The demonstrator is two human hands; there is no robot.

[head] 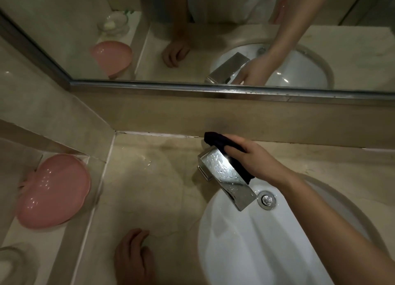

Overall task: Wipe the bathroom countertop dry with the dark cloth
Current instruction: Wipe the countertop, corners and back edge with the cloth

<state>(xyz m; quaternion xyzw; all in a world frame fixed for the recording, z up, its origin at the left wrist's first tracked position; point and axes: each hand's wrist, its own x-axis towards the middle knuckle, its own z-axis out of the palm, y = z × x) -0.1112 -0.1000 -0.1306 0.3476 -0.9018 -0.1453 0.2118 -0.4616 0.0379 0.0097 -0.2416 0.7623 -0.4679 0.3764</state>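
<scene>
Right hand grips dark cloth bunched at far side of wet faucet, left hand rests loose, empty on near surface; best flatten cloth, sweep droplets left of faucet toward sink.

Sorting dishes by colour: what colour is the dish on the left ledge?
Pink dish, clearest in the head view.

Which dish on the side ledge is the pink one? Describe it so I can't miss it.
Start at the white sink and go left across the beige countertop to the raised side ledge. The pink dish sits there, shallow and glossy; the dish nearer the camera is clear glass.
</scene>
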